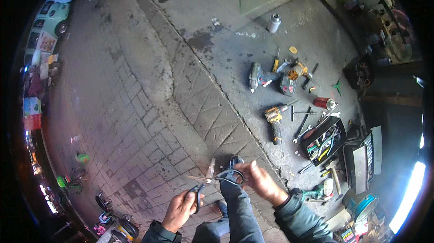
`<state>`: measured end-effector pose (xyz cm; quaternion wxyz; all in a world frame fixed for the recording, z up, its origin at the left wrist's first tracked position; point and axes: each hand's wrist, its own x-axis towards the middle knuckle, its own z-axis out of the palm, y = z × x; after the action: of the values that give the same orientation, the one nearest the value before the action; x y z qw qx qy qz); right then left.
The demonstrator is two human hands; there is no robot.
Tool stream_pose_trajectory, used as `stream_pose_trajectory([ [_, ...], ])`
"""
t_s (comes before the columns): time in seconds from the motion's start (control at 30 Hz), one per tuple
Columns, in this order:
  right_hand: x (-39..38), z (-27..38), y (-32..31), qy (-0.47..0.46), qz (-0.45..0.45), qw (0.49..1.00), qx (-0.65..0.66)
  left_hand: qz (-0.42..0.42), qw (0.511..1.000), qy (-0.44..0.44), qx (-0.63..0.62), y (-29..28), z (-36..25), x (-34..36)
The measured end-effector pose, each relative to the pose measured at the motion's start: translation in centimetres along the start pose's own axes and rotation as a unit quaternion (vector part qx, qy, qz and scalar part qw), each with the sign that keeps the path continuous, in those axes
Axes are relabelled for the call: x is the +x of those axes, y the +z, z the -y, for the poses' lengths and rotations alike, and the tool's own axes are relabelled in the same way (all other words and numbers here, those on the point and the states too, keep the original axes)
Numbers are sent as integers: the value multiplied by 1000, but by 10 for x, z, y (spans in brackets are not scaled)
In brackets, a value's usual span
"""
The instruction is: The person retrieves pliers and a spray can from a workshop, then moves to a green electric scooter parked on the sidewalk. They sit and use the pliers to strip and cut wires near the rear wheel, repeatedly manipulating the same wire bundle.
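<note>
My left hand [178,209] is closed around one black handle of a pair of scissors [209,179], low in the middle of the view. My right hand [260,182] grips the other handle, a little higher and to the right. The scissors are spread wide, one blade pointing up and the other to the left. Below them are my dark trouser leg [239,216] and a shoe [235,159].
Several power drills [274,123], a silver can [274,23], a red spray can [323,103], a black toolbox [323,141], a hammer [334,177] and a fan [364,204] occupy the pavement's right side. A parked vehicle [49,17] and small wheeled vehicles [117,229] line the left.
</note>
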<state>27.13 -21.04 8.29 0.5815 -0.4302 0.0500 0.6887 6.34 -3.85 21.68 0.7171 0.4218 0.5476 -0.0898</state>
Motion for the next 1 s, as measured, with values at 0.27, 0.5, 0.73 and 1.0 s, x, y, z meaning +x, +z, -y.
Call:
stream_pose_trajectory([
  [0.27, -100, -49, 185, -83, -150, 929, -327, -199, 966, 98, -132, 26, 74, -106],
  [0.5, -188, -186, 265, -136, -120, 955, -235, -435, 866, 168, -178, 22, 185, -213],
  [0.73, -231, -131, 337, 31, 122, 909, -397, -320, 888, 236, -230, -57, 242, -329],
  [1.0, -210, -195, 354, 17, 116, 945, -305, -432, 816, 189, -335, -44, 190, -328],
])
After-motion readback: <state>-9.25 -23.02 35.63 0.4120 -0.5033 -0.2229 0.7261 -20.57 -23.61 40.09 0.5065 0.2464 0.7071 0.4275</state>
